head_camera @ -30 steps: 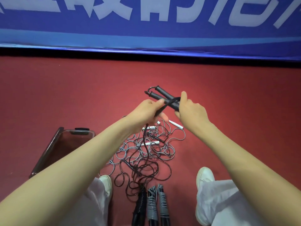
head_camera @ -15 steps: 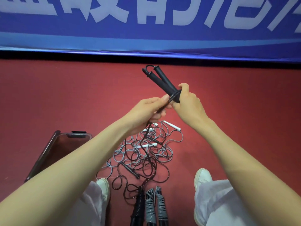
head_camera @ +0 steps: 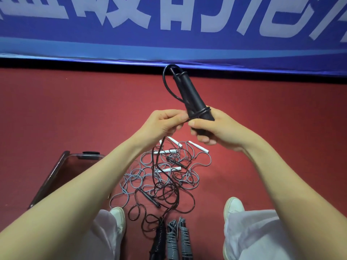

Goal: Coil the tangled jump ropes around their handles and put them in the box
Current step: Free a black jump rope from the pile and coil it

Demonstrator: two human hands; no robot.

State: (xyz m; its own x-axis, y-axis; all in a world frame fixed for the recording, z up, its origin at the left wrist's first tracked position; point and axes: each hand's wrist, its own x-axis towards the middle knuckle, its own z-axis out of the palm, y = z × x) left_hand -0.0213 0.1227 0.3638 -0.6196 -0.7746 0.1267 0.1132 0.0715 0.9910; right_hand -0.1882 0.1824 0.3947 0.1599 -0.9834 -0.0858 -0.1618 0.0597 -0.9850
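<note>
My right hand [head_camera: 216, 128] grips the lower end of two black handles [head_camera: 189, 96] held together and pointing up and away. A black rope [head_camera: 169, 87] loops from their top and wraps round them near my fingers. My left hand [head_camera: 165, 122] pinches that rope beside the handles; it hangs down into the tangled pile [head_camera: 165, 177] of black and grey ropes with white handles on the red floor. The clear box [head_camera: 62, 169] lies at the left, partly hidden by my left forearm.
Three coiled ropes, one black [head_camera: 159, 241] and two grey [head_camera: 178, 239], lie between my white shoes [head_camera: 232, 205]. A blue banner [head_camera: 169, 30] runs along the far edge of the red floor.
The black handles have risen and turned more upright, pointing away. A turn of rope now sits round them near my right hand, and my left hand has come close beside them.
</note>
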